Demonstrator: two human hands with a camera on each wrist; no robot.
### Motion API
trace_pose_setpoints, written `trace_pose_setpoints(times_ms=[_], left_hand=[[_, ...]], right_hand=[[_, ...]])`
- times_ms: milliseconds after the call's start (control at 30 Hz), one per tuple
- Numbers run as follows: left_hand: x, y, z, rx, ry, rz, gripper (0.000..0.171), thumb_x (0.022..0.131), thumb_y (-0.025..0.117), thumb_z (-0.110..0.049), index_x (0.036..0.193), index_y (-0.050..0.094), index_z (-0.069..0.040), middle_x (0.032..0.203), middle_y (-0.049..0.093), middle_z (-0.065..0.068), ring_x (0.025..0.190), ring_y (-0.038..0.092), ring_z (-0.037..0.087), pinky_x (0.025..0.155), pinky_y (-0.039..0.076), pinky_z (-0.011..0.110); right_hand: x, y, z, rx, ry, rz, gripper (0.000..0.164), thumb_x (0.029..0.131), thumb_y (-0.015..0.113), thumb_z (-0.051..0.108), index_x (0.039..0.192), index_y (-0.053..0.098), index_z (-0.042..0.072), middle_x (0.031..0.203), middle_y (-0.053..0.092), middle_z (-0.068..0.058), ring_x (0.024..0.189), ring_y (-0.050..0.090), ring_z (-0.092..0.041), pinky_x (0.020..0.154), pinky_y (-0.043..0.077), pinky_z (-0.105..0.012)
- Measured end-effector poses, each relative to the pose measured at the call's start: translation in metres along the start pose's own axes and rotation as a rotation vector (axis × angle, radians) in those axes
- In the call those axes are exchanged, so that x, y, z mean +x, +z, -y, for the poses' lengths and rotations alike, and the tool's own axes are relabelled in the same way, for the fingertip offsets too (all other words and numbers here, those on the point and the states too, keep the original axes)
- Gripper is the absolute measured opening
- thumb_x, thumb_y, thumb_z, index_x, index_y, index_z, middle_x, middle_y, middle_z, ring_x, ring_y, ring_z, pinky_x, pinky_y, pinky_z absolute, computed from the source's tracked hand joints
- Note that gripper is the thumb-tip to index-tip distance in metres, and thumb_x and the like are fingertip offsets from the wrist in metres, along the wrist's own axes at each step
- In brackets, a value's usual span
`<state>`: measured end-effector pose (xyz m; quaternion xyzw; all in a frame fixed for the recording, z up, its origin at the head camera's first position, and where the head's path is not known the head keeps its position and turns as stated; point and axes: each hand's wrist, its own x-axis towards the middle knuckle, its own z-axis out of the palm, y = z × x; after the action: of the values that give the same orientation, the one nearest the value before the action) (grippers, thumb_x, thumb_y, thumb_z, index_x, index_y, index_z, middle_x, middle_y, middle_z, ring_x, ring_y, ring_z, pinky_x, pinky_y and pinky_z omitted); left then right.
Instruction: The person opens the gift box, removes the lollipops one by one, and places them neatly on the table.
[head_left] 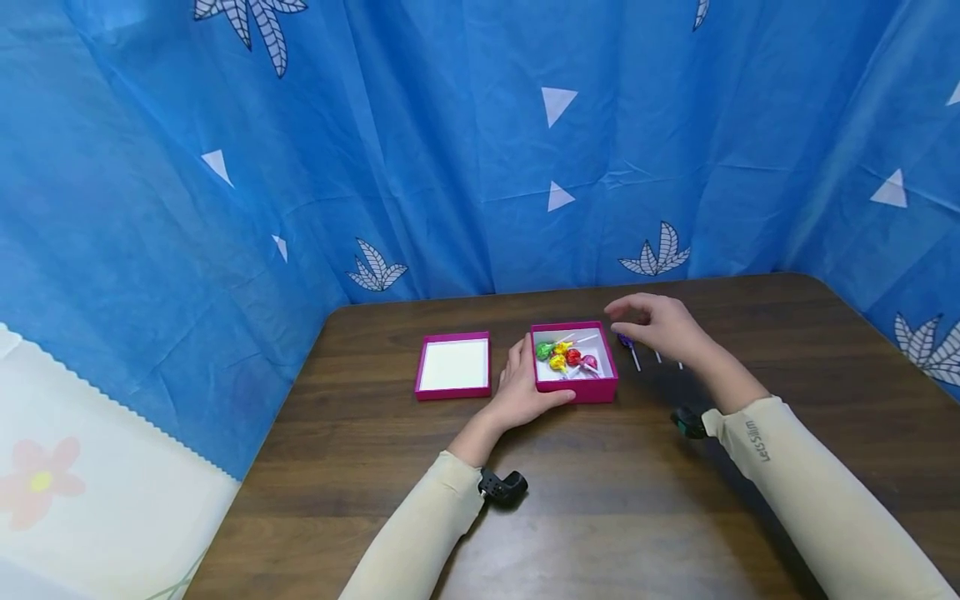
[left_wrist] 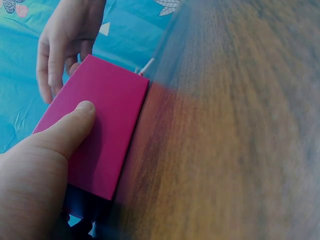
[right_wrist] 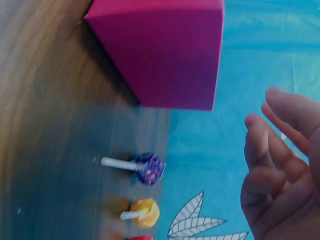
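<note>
Head view: left fingers (head_left: 514, 360) around pink box (head_left: 596, 391), parted right fingers (head_left: 632, 303) near purple lollipop (head_left: 627, 342)

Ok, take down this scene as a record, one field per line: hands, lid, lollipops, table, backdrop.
Left hand: holds magenta box
Right hand: empty, right of the box
Lid: inside up, left of the box
In box: green lollipop, yellow lollipops, red lollipop, pink lollipop
Right of box: purple lollipop, yellow-orange lollipop, red one only partly visible
Table: brown, wood-grain
Backdrop: blue patterned curtain
</note>
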<state>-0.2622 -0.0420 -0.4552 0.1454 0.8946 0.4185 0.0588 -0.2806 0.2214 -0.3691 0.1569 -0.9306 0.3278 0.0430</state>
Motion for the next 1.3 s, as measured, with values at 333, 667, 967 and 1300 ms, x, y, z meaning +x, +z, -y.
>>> trace_pose_setpoints(times_ms=[333, 667, 967, 1300], left_hand=[[0.000, 0.001, 0.000, -0.002, -0.002, 0.008, 0.120, 0.077, 0.078, -0.055, 0.161, 0.000, -0.023, 0.165, 0.011, 0.003, 0.149, 0.022, 0.027, 0.120, 0.026, 0.059], [-0.001, 0.001, 0.001, 0.004, 0.011, 0.008, 0.120, 0.078, 0.077, -0.056, 0.161, -0.002, -0.022, 0.165, 0.010, 0.003, 0.150, 0.021, 0.027, 0.121, 0.023, 0.060], [0.000, -0.001, 0.002, 0.007, 0.027, 0.016, 0.121, 0.078, 0.077, -0.057, 0.162, -0.002, -0.020, 0.165, 0.010, 0.003, 0.151, 0.019, 0.026, 0.121, 0.022, 0.060], [-0.002, -0.001, 0.000, 0.024, 0.026, 0.016, 0.121, 0.079, 0.075, -0.059, 0.162, -0.004, -0.020, 0.166, 0.007, 0.003, 0.153, 0.015, 0.028, 0.122, 0.019, 0.062]], right_hand=[[0.011, 0.016, 0.026, 0.164, 0.006, 0.252, 0.034, 0.090, 0.075, 0.023, 0.122, 0.071, 0.014, 0.121, 0.069, -0.009, 0.092, 0.062, -0.028, 0.077, 0.059, -0.038], [0.030, 0.028, 0.038, 0.086, -0.115, 0.440, 0.030, 0.087, 0.077, 0.016, 0.117, 0.075, 0.018, 0.121, 0.072, -0.003, 0.112, 0.061, -0.024, 0.090, 0.057, -0.037], [0.045, 0.036, 0.046, 0.030, -0.097, 0.594, 0.032, 0.087, 0.077, 0.016, 0.119, 0.074, 0.018, 0.122, 0.070, -0.001, 0.113, 0.057, -0.023, 0.091, 0.057, -0.036], [0.053, 0.050, 0.046, -0.017, -0.116, 0.707, 0.030, 0.089, 0.075, 0.014, 0.118, 0.074, 0.015, 0.115, 0.073, -0.002, 0.100, 0.062, -0.017, 0.092, 0.057, -0.036]])
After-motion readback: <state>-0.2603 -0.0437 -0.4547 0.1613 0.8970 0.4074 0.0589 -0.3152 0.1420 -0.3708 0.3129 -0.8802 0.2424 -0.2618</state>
